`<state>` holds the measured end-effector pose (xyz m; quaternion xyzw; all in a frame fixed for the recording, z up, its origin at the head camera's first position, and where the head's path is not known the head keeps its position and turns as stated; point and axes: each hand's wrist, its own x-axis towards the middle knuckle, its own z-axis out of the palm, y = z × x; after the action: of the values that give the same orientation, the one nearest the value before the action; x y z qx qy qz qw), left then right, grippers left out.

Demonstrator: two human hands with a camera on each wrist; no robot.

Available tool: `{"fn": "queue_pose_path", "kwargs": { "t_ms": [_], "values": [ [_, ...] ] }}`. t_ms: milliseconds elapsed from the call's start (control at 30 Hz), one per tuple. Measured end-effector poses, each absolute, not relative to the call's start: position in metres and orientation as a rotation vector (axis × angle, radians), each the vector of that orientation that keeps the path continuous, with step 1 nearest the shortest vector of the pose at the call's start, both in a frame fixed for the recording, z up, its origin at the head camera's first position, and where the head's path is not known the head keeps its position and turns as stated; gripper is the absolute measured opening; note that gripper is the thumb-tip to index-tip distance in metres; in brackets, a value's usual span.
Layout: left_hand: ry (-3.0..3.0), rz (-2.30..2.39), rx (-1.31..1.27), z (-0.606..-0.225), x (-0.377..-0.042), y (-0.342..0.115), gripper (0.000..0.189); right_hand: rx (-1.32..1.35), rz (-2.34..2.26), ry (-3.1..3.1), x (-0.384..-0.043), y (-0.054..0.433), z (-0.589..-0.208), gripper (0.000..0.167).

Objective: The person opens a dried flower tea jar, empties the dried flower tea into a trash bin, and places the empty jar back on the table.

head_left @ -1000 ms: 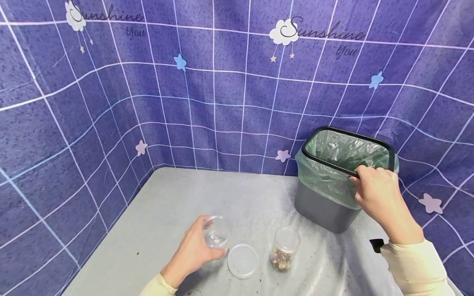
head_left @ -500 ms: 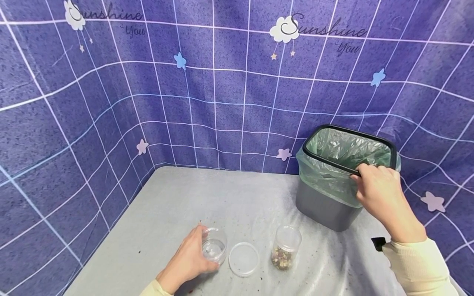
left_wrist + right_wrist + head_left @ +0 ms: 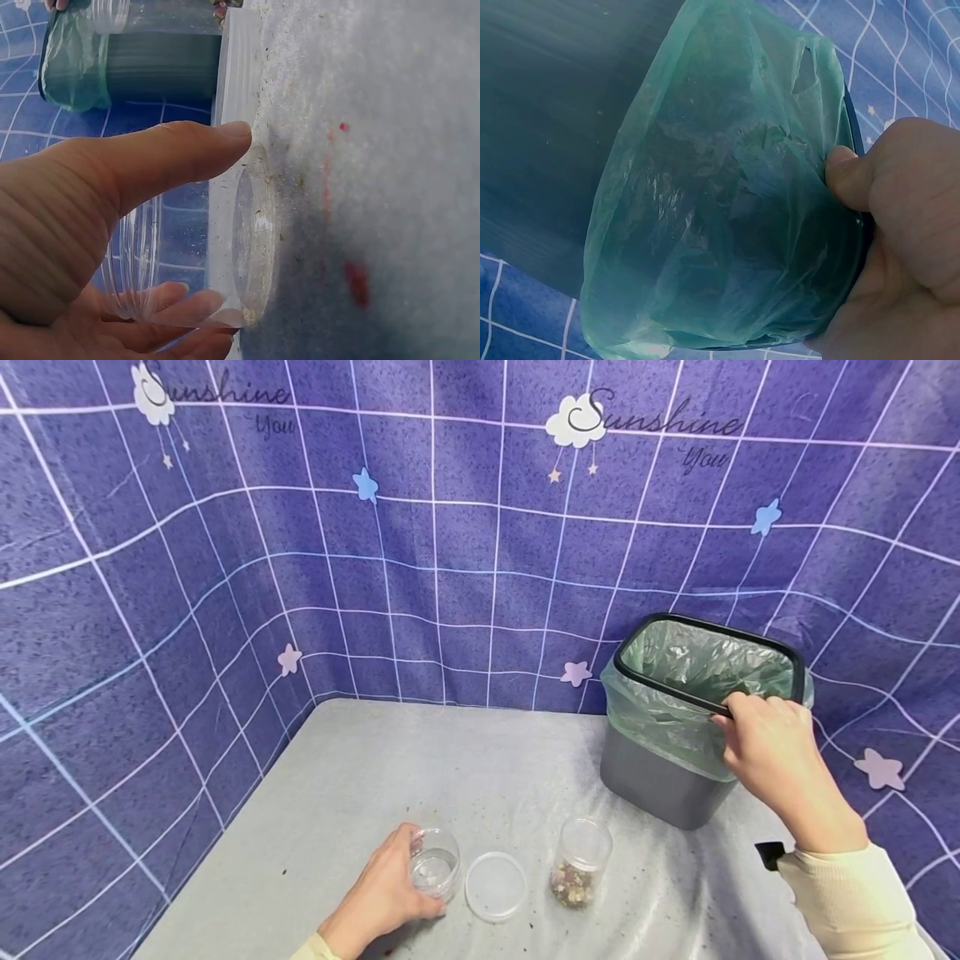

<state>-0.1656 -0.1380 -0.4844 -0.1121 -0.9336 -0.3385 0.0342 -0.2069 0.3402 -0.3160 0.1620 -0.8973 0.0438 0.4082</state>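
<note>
My left hand (image 3: pixel 390 883) holds a clear plastic jar (image 3: pixel 435 862) from its left side, thumb in front and fingers behind. The jar has no lid on and stands upright on the table; the left wrist view shows its base right at the tabletop. A flat round translucent lid (image 3: pixel 496 887) lies just right of it. Further right stands a second clear jar (image 3: pixel 582 860), its lower part filled with dried flower-like bits. At the right, my right hand (image 3: pixel 772 752) grips the black rim of a grey trash bin (image 3: pixel 660 785) lined with a green plastic bag (image 3: pixel 705 195).
The grey table (image 3: pixel 375 760) carries scattered dark crumbs, and the left wrist view shows red smears on it. A purple grid-patterned curtain (image 3: pixel 450 560) encloses the back and left side. The bin stands at the back right, against the curtain.
My left hand has lowered the clear jar down and slightly left, from a tilted pose to upright on the table beside the lid. My right hand stays on the bin rim.
</note>
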Motion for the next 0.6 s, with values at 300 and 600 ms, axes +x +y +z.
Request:
{"fn": "queue_pose_path", "kwargs": {
  "t_ms": [300, 600],
  "values": [
    [-2.884, -1.103, -0.314, -0.4834, -0.1650, -0.1369, 0.110, 0.413, 0.112, -2.255, -0.2051, 0.3400, -0.3148, 0.017],
    [-2.857, -1.070, -0.319, -0.4856, -0.1629, -0.1377, 0.107, 0.427, 0.127, -2.262, -0.2050, 0.3408, -0.3139, 0.028]
  ]
}}
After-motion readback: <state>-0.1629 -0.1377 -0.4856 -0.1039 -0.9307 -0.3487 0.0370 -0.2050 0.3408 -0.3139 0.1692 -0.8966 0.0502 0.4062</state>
